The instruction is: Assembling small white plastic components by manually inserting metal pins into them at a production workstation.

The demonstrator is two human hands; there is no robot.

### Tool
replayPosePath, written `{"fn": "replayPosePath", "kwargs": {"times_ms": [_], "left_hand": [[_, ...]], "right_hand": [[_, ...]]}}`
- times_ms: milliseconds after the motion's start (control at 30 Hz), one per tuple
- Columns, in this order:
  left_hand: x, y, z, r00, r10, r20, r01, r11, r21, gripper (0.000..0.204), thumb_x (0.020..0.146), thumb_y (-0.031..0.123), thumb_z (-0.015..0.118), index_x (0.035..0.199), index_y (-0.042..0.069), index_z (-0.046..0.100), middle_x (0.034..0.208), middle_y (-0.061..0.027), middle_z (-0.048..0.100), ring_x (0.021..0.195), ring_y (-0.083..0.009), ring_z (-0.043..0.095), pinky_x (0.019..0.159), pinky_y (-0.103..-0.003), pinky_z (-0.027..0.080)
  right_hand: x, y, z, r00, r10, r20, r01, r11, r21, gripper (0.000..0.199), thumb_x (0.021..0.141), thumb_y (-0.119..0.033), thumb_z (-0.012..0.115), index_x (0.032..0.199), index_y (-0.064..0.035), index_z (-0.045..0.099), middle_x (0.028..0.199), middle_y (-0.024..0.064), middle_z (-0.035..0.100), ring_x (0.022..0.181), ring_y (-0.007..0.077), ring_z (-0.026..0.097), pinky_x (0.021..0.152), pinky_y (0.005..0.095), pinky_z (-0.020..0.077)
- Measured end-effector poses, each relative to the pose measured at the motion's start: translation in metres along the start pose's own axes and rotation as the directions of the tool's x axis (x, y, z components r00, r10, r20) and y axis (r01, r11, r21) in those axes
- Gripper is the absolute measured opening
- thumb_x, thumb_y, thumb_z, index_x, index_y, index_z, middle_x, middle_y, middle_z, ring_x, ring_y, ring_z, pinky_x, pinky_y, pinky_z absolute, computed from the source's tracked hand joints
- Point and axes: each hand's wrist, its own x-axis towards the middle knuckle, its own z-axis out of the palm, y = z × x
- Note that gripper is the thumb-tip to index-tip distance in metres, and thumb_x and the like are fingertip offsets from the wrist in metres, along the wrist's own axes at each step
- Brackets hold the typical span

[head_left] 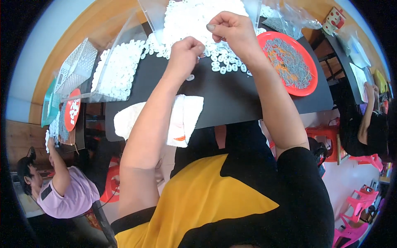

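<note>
- Two hands work close together above the far part of a black table, over a loose scatter of small white plastic rings.
- By the look of it the work is well short of done: a big heap of white rings lies between clear bin walls at the far edge, and many more lie loose on the tabletop.
- A clear plastic bin to the left holds a full load of white pieces; whether these are finished or waiting cannot be told.
- A red plate to the right carries a thick pile of thin grey metal pins, so plenty of those remain too.
- The left hand is curled into a loose fist, fingers closed tight, knuckles up; what it pinches is too small to make out, likely a ring.
- The right hand sits higher and just beside it, thumb and fingers drawn in narrow around something tiny, which cannot be identified.
- Both forearms reach up from the lower edge, elbows bent, wrists angled inward so the fingertips nearly meet.
- A white cloth lies under the left forearm at the near table edge.
- Another person in a lilac shirt works at lower left, beside a second red plate.
</note>
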Motion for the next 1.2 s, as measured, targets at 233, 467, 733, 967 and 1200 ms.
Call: {"fn": "replayPosePath", "kwargs": {"times_ms": [233,467,733,967,1200], "left_hand": [[-0.004,0.010,-0.015,0.979,-0.176,0.100,0.200,0.765,-0.612,0.012,0.092,0.008,0.057,0.089,-0.003,0.059,0.072,-0.0097,0.063,0.052,-0.0106,0.056,0.039,-0.021,0.040],[-0.005,0.008,-0.017,0.981,-0.105,0.165,0.194,0.628,-0.753,0.013,0.091,0.008,0.057,0.096,-0.005,0.058,0.076,-0.0115,0.064,0.057,-0.0138,0.060,0.043,-0.023,0.046],[-0.006,0.013,-0.011,0.990,-0.139,0.012,0.112,0.739,-0.665,0.010,0.085,0.000,0.059,0.094,-0.005,0.060,0.074,-0.0092,0.063,0.057,-0.0119,0.058,0.042,-0.023,0.044],[-0.011,0.021,-0.014,0.989,-0.133,-0.057,0.076,0.813,-0.577,0.009,0.081,-0.002,0.058,0.089,-0.004,0.062,0.069,-0.0066,0.061,0.052,-0.0088,0.053,0.039,-0.022,0.040],[-0.013,0.024,-0.013,0.991,-0.078,-0.104,0.007,0.832,-0.554,0.015,0.079,-0.002,0.056,0.093,-0.004,0.061,0.068,-0.0053,0.060,0.051,-0.0069,0.052,0.038,-0.020,0.038]], "right_hand": [[-0.006,0.010,0.023,1.000,-0.013,-0.011,0.012,0.997,-0.070,0.007,0.082,-0.005,0.063,0.085,0.0017,0.063,0.070,0.0011,0.059,0.064,0.0076,0.053,0.059,0.0229,0.0427],[-0.012,0.006,0.029,0.997,-0.051,-0.062,0.044,0.993,-0.109,0.007,0.083,-0.004,0.062,0.086,0.0018,0.062,0.073,0.0010,0.060,0.067,0.0064,0.053,0.060,0.0222,0.0434],[-0.012,0.009,0.032,0.982,-0.151,-0.115,0.140,0.985,-0.097,0.007,0.085,-0.004,0.062,0.088,0.0014,0.062,0.074,0.0016,0.061,0.069,0.0067,0.055,0.063,0.0223,0.0449],[-0.013,0.003,0.033,0.978,-0.203,-0.043,0.188,0.956,-0.224,0.008,0.085,-0.005,0.063,0.090,0.0008,0.062,0.073,0.0021,0.061,0.071,0.0066,0.055,0.063,0.0228,0.0447],[-0.010,0.011,0.031,0.990,-0.142,-0.024,0.141,0.990,-0.017,0.007,0.086,-0.004,0.062,0.091,0.0003,0.061,0.078,0.0005,0.062,0.073,0.0062,0.056,0.066,0.0214,0.0459]]}}
